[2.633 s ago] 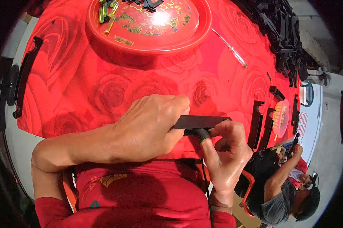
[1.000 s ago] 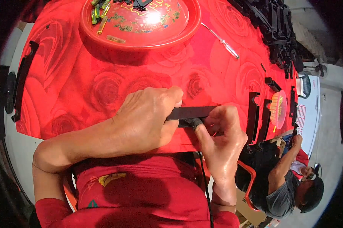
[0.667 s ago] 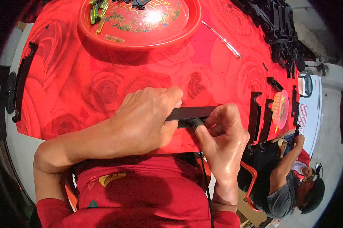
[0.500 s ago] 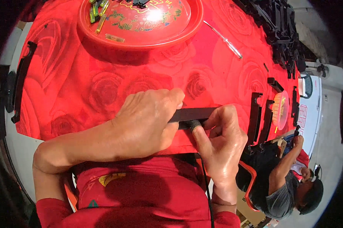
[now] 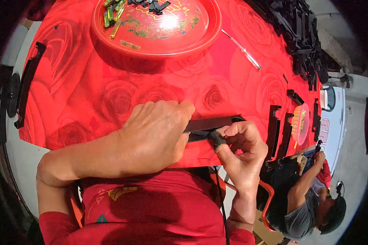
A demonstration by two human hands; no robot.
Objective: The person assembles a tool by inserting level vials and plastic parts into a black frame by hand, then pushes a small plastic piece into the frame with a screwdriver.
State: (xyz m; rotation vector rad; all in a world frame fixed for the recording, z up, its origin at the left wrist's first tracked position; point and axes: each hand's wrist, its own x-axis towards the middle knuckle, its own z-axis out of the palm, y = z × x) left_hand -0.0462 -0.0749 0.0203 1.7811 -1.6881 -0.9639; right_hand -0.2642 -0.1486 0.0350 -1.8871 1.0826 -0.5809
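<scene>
Two bare hands are at work on one black bar (image 5: 212,122) in my head view, held just above the red tablecloth (image 5: 229,90) at its near edge, in front of the wearer's body. The left hand (image 5: 155,132) is closed firmly around the bar's left end. The right hand (image 5: 243,151) is half curled at the other end, its thumb, wearing a dark sleeve (image 5: 216,139), brought up to the forefinger at the near side; I cannot tell whether they pinch the bar or something small inside it, since the fingers cover that spot. I judge the bar light and stiff, probably hollow plastic or thin metal, smooth enough to slip a little and not very fragile, though its thin edges might bend or mark. I would take hold of it near both ends, across the long walls, keeping the open side free. On its visible faces I make out no label. Writing shows elsewhere: gold characters among painted leaves in the red tray (image 5: 151,54), and red characters on the pale panel (image 5: 335,118) at far right.
</scene>
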